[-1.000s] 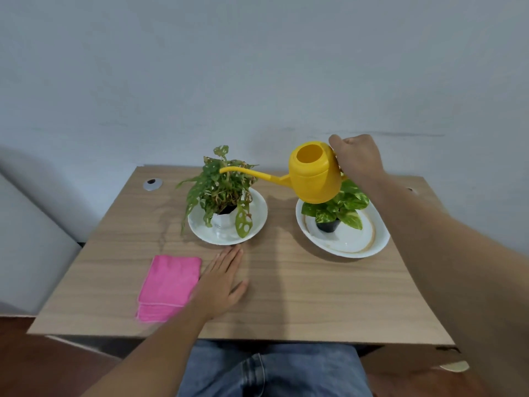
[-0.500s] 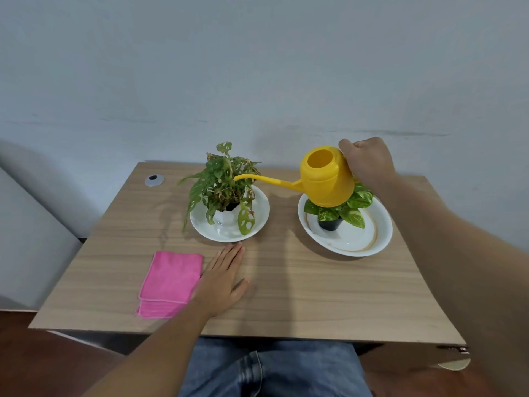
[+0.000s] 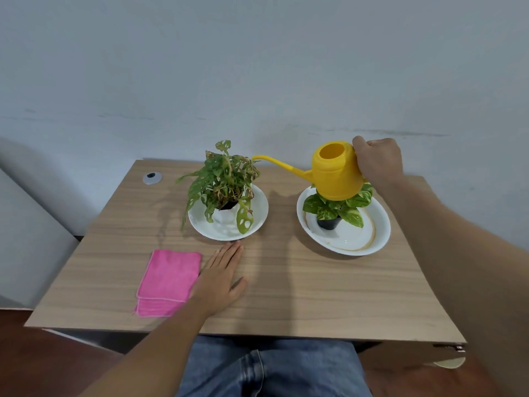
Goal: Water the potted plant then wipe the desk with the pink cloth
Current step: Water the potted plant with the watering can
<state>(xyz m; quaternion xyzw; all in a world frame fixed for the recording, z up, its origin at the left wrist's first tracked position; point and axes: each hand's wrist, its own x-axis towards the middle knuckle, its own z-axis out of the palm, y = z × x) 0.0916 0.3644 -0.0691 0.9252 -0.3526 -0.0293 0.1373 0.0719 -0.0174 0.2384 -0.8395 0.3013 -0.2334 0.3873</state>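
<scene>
My right hand [image 3: 377, 163] grips the handle of a yellow watering can [image 3: 335, 173], held in the air above the right plant [image 3: 337, 206]. Its long spout tip [image 3: 254, 157] reaches the top of the left potted plant [image 3: 221, 181], which stands in a white pot on a white plate [image 3: 257, 216]. A folded pink cloth [image 3: 167, 280] lies on the wooden desk [image 3: 315, 287] near the front left. My left hand [image 3: 220, 277] rests flat on the desk, fingers apart, just right of the cloth and touching its edge.
The right plant sits in a black pot on a larger white plate [image 3: 372, 239] with a brown stain ring. A silver cable grommet [image 3: 152, 177] is set in the desk's back left corner. A grey wall stands behind the desk; my jeans show below its front edge.
The watering can and my right hand shifted slightly right and the can levelled, its spout tip still at the left plant. My left hand stayed flat by the cloth.
</scene>
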